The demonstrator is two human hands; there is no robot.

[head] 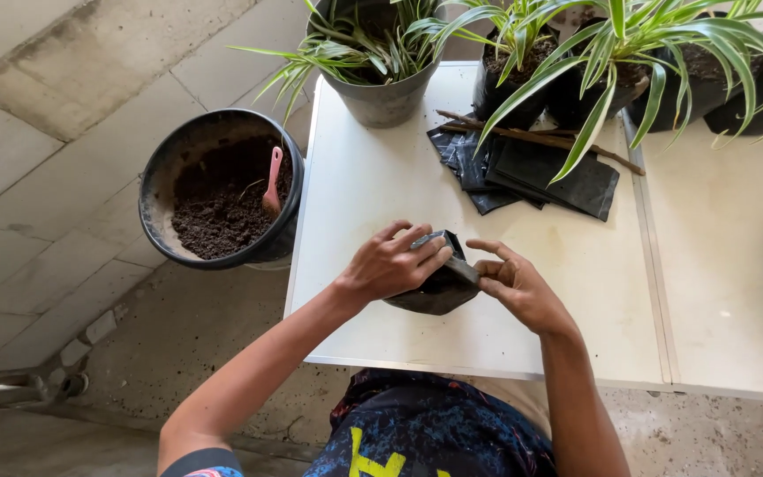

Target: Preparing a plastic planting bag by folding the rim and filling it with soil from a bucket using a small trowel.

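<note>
Fingers of the left hand (pixel 392 262) and right hand (pixel 512 287) pinch the rim of a small black bag (pixel 439 284) near the table's (pixel 373 185) front edge, apparently spreading it open; a bucket (pixel 219 187) of soil sits off the left edge.

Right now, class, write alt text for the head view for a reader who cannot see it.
Both hands, left hand and right hand, hold a small black grow bag open on a white table. Flat black bags and potted spider plants sit at the table's far edge. A bucket of soil with a pink scoop stands on the floor beside it.
</note>
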